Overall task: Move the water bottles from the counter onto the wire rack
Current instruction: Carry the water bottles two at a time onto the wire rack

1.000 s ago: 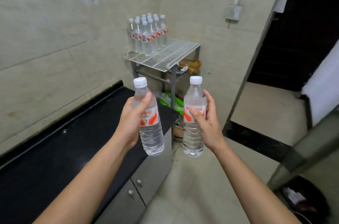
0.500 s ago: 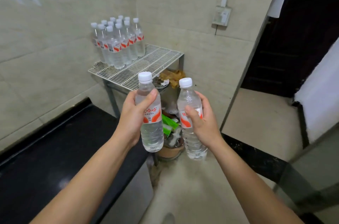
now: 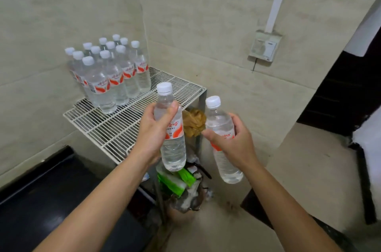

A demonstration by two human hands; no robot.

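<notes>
My left hand point(image 3: 153, 132) grips a clear water bottle point(image 3: 172, 148) with a white cap and orange label, held upright over the front right corner of the white wire rack point(image 3: 115, 128). My right hand point(image 3: 235, 144) holds a second water bottle point(image 3: 221, 123), tilted slightly left, just past the rack's right edge. Several matching bottles point(image 3: 111, 78) stand clustered on the rack's back left part, against the tiled wall.
The black counter point(image 3: 51, 196) lies at lower left, beside the rack. Below the rack sit a brown crumpled bag point(image 3: 193, 122), green packets point(image 3: 175, 181) and clutter in a pot. A wall switch box point(image 3: 265, 47) is at upper right; a dark doorway point(image 3: 348, 90) opens at right.
I have come closer to the rack; both hands with their bottles moved forward, the left bottle now over the rack's front corner, the right one tilted.
</notes>
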